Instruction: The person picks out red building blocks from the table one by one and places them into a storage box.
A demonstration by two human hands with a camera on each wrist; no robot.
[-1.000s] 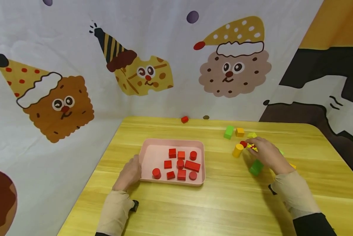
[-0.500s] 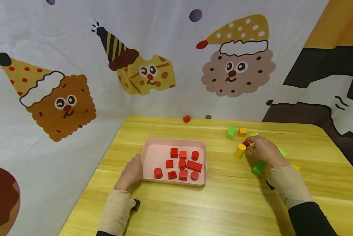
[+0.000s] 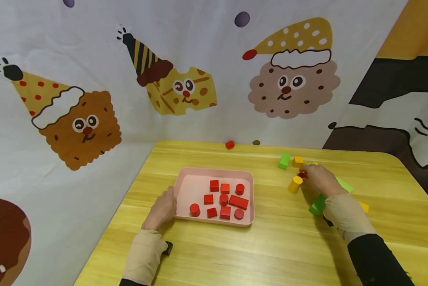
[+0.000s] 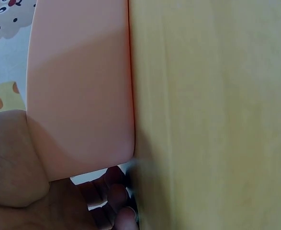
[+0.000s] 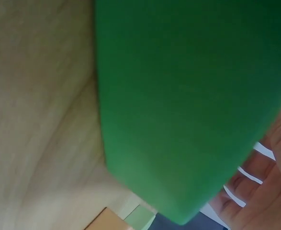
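Observation:
My left hand (image 3: 163,208) grips the left side of a pink tray (image 3: 192,184). In the left wrist view, the thumb lies against the wall of the tray (image 4: 83,96) and the other fingers curl near its bottom edge. Several red toy blocks (image 3: 238,202) lie spread in the tray, cubes and short cylinders among them. Among the loose blocks at the right, my right hand (image 3: 321,180) pinches a small red block (image 3: 302,175), its fingers covering much of it. A yellow cylinder (image 3: 295,185) stands just left of those fingertips. A green block (image 5: 178,110) fills much of the right wrist view.
Below the right wrist sits that green block (image 3: 318,205). A light green block (image 3: 284,161) and an orange cube (image 3: 298,161) lie behind the hand, with a lime block (image 3: 344,185) and an orange piece (image 3: 365,207) to its right. One red block (image 3: 229,145) is at the table's far edge.
My right fingertips have come left onto the red block and now cover more of it. The left hand stays on the tray. The whole head view has shifted slightly.

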